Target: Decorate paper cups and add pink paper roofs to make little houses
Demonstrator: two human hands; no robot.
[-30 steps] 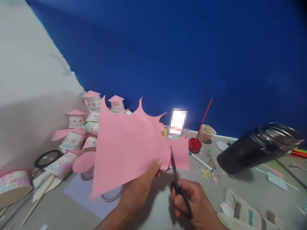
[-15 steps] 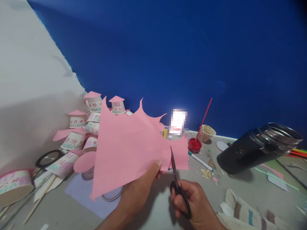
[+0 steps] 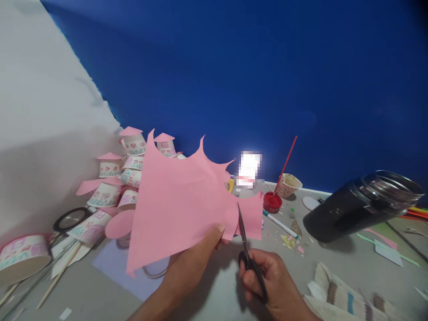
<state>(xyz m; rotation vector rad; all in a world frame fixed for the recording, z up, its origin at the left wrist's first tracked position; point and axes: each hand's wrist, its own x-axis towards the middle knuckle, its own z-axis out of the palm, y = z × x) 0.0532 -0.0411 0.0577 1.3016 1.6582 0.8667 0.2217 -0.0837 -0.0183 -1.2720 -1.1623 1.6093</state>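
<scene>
Pink paper (image 3: 180, 205), a big sheet with curved pieces cut out of its far edge, is held above the table (image 3: 334, 263) in the near middle, where the left hand (image 3: 192, 265) pinches its near edge, thumb on top and the other fingers under the sheet. Just to the right, the right hand (image 3: 270, 285) has its fingers closed through the black handles of the scissors (image 3: 247, 254), whose blades point into the sheet's near edge. Decorated paper cups (image 3: 110, 187) are heaped at far left, and a red paint pot (image 3: 272, 201) and a black flask (image 3: 354, 207) are at the right.
</scene>
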